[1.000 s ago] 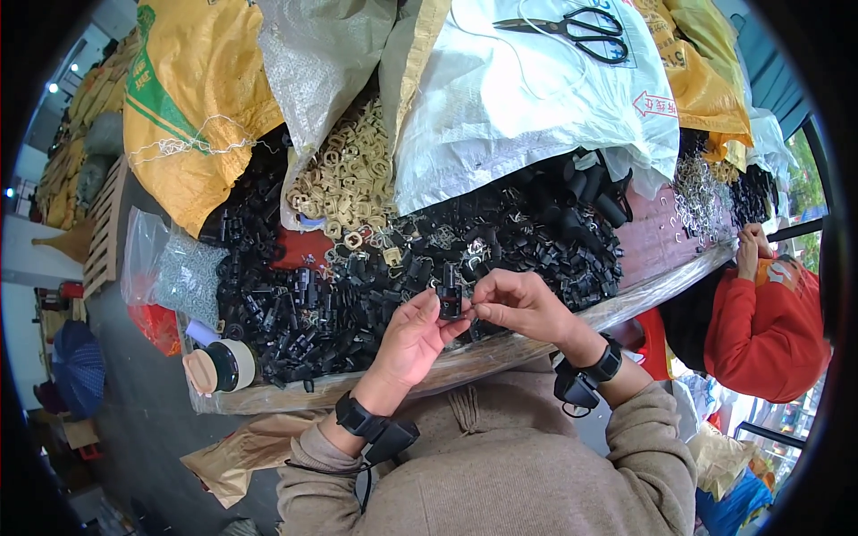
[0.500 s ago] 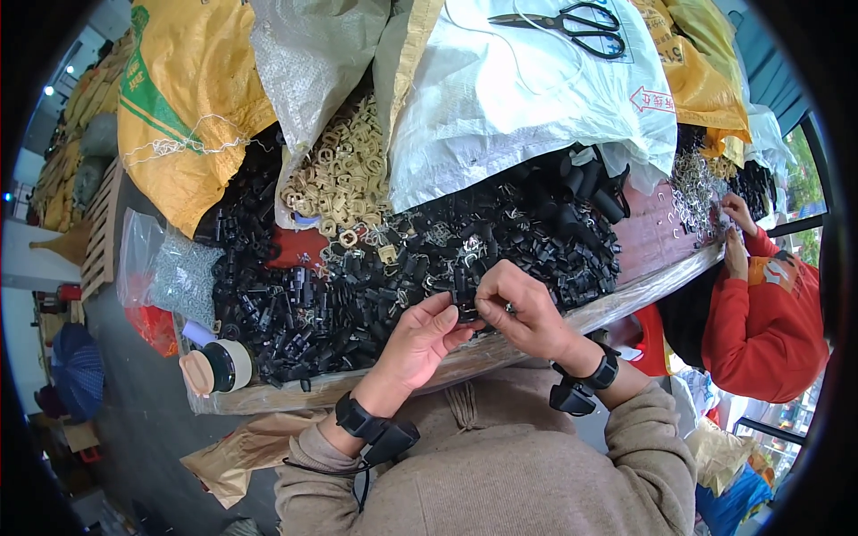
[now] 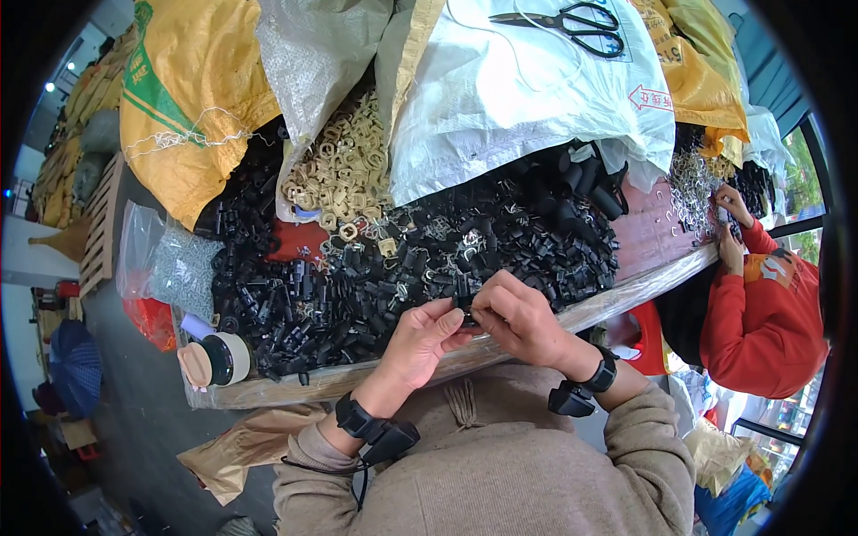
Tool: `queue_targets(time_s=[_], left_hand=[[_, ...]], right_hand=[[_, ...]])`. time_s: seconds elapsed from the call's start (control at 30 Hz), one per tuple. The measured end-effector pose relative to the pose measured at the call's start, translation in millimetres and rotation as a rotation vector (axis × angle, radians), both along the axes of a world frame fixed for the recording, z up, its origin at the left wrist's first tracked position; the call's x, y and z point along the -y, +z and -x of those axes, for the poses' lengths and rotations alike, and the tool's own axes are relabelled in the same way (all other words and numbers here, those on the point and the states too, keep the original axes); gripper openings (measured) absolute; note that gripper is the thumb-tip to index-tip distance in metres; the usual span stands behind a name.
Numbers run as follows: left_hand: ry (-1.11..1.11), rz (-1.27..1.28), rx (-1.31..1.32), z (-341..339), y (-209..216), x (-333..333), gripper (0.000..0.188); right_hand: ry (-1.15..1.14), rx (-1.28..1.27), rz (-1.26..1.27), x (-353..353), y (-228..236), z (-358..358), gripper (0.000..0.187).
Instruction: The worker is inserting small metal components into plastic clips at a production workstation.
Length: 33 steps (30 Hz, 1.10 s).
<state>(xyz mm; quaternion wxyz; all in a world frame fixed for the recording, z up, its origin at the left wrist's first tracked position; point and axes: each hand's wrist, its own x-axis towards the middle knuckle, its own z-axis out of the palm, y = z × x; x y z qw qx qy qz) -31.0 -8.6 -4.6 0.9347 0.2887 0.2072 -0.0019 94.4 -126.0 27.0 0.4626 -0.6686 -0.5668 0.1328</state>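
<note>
The table (image 3: pixel 643 237) is almost wholly covered; its near edge runs under clear plastic sheeting (image 3: pixel 626 299). The largest items are the sacks along the far edge: a white woven sack (image 3: pixel 527 89) with a red arrow mark at its right side, a yellow sack (image 3: pixel 188 107) with a green printed emblem at the far left corner, a grey-white woven sack (image 3: pixel 313 54) between them, and further yellow sacks (image 3: pixel 688 62) at the far right corner. Black scissors (image 3: pixel 572 20) lie on top of the white sack. A broad heap of black plastic parts (image 3: pixel 375 268) fills the middle, with a smaller heap of tan rings (image 3: pixel 335 170) behind it. At the left edge sit a clear bag of small grey parts (image 3: pixel 174 263) and a roll of tape (image 3: pixel 214 359). A person in a red sleeve (image 3: pixel 760 295) works at the right edge. The left hand (image 3: pixel 420 335) and right hand (image 3: pixel 523 317) meet at the near edge, fingertips of both pinching one small black part (image 3: pixel 466 313) between them. Judged risks: the part could slip from the fingertip pinch and be lost in the identical heap; the piled heap near the edge could spill onto the floor; the scissors could slide off the sloping sack.
</note>
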Motion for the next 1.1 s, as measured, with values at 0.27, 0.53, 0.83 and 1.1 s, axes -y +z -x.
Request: queue_targets(time_s=[0.27,0.53,0.83,1.1], left_hand=[[-0.026,0.109,-0.065,4,-6,-7,0.023],[0.14,-1.245,-0.091,-8,-4,-56,0.028],[-0.042,-1.246,-0.174,-23,6,-85,0.025],[0.118,0.18,0.09,-4,7,-38,0.03]], right_hand=[[-0.002,-0.453,0.207,-4,-4,-2,0.014],[-0.02,-0.619,0.252,-2,-19,-8,0.013],[0.003,-0.405,0.206,-5,-19,-10,0.013],[-0.108,-0.39,0.094,-12,-10,2,0.019]])
